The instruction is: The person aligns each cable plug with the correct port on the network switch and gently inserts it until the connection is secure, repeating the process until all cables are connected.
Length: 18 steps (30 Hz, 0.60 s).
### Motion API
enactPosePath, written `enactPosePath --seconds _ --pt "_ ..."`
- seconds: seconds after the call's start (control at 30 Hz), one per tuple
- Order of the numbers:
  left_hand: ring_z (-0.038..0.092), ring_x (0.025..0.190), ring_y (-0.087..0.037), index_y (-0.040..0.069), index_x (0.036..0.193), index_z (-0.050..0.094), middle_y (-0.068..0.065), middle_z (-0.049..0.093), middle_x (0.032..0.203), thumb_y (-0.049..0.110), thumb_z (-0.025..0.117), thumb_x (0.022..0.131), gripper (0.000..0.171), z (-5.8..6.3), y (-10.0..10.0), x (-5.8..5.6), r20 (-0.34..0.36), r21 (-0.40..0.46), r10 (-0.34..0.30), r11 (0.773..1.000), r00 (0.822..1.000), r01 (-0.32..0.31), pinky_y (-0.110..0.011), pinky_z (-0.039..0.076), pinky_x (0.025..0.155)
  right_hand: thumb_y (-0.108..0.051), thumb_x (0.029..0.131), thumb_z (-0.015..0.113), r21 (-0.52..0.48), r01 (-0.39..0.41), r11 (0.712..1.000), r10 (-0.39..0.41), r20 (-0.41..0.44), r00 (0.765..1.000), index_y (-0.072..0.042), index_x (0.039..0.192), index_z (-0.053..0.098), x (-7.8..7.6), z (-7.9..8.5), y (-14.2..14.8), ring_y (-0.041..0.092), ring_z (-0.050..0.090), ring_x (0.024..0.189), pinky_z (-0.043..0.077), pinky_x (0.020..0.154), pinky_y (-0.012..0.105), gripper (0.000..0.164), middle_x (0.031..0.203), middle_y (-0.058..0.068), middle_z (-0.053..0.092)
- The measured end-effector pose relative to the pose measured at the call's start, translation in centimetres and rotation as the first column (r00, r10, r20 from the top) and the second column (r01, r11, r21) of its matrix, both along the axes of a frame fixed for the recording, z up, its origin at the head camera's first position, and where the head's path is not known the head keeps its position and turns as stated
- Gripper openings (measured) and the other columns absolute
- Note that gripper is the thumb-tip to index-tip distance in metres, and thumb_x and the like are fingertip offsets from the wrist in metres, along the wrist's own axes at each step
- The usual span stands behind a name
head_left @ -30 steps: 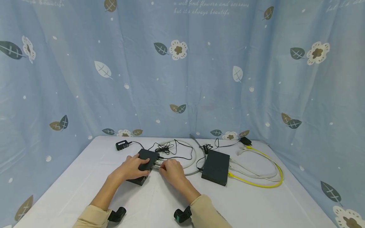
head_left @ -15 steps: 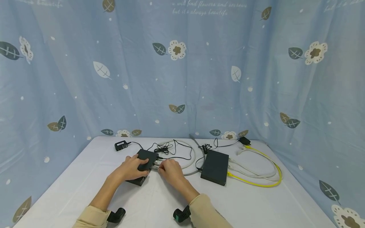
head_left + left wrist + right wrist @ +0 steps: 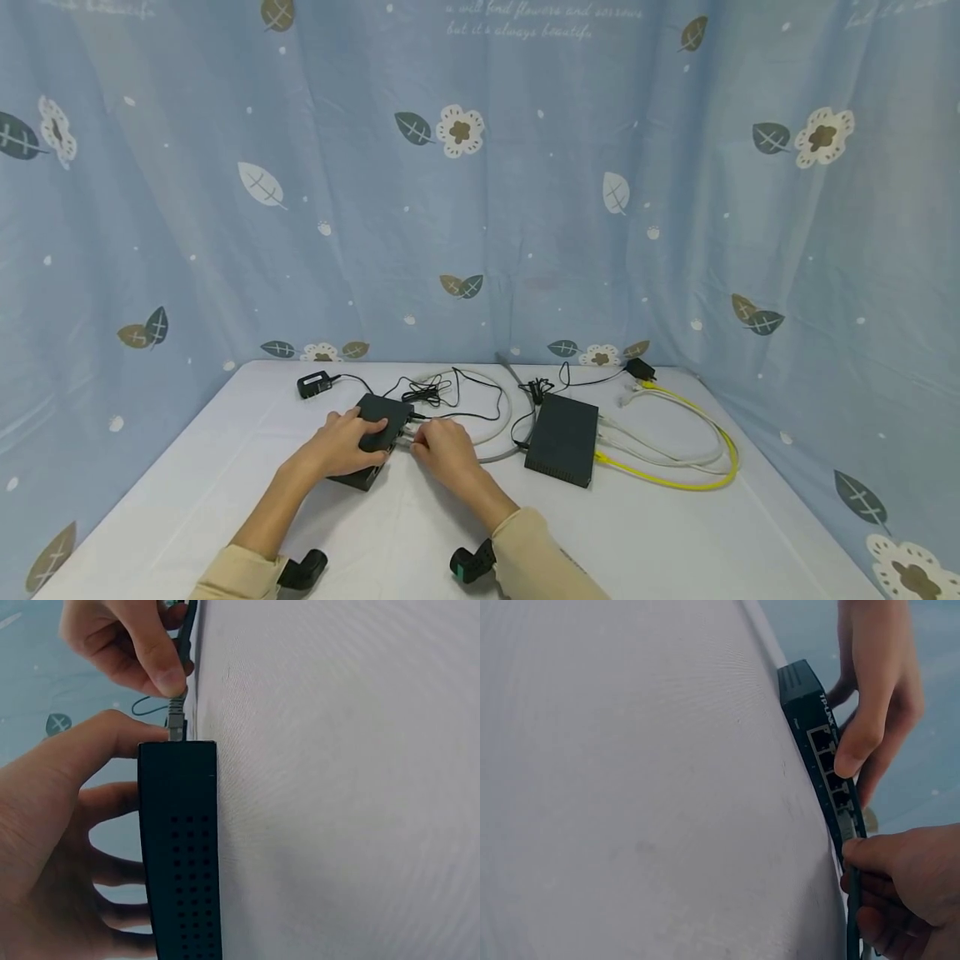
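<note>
My left hand (image 3: 339, 446) holds a black network switch (image 3: 384, 408) from above. Its thumb lies at the port side and the fingers spread over the casing (image 3: 180, 885). Between thumb and fingers my right hand (image 3: 446, 450) pinches the plug of a grey Ethernet cable (image 3: 498, 457). In the left wrist view the plug (image 3: 176, 720) meets the port edge. The right wrist view shows the plug (image 3: 845, 823) at the end port of the row, beside several dark ports (image 3: 829, 761); how deep it sits cannot be told.
A second black box (image 3: 562, 442) stands right, with white cables (image 3: 660, 454) and a yellow cable (image 3: 667, 483) on it. A bundled black cord (image 3: 427, 392) and a power adapter (image 3: 315, 383) lie behind the switch. Another adapter (image 3: 640, 369) sits at the back right.
The whole head view has shifted slightly to the left. Both hands keep the same hold on the switch and the plug, with no clear movement between them.
</note>
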<state>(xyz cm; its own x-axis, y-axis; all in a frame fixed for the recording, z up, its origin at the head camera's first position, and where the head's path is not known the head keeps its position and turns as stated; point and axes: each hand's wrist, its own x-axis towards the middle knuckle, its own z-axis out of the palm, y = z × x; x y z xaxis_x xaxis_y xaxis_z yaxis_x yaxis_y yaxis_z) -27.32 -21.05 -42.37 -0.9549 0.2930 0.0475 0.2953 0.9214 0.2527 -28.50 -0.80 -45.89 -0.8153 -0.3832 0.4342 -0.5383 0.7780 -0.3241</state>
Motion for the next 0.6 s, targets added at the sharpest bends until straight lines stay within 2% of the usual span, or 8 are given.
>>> enactPosePath --seconds 0.33,0.6 --pt "0.045 0.119 -0.060 0.016 0.138 0.059 -0.037 0.041 0.144 0.045 0.072 0.084 0.063 0.48 0.25 0.52 0.053 -0.026 0.041 0.999 0.998 -0.040 -0.069 0.046 0.085 -0.019 0.087 0.074 0.011 -0.011 1.000 0.010 0.032 0.999 -0.016 0.079 0.076 0.00 0.15 -0.08 0.002 0.052 0.061 0.041 0.057 0.017 0.008 0.067 -0.009 0.066" --pt "0.045 0.119 -0.061 0.016 0.138 0.059 -0.038 0.041 0.143 0.045 0.072 0.084 0.063 0.54 0.38 0.55 0.050 -0.028 0.039 0.999 0.998 -0.038 -0.070 0.045 0.086 -0.017 0.087 0.073 0.005 -0.011 1.000 0.011 0.049 0.999 -0.015 0.080 0.076 0.01 0.25 0.01 0.002 0.050 0.059 0.041 0.056 0.017 0.009 0.067 -0.007 0.066"
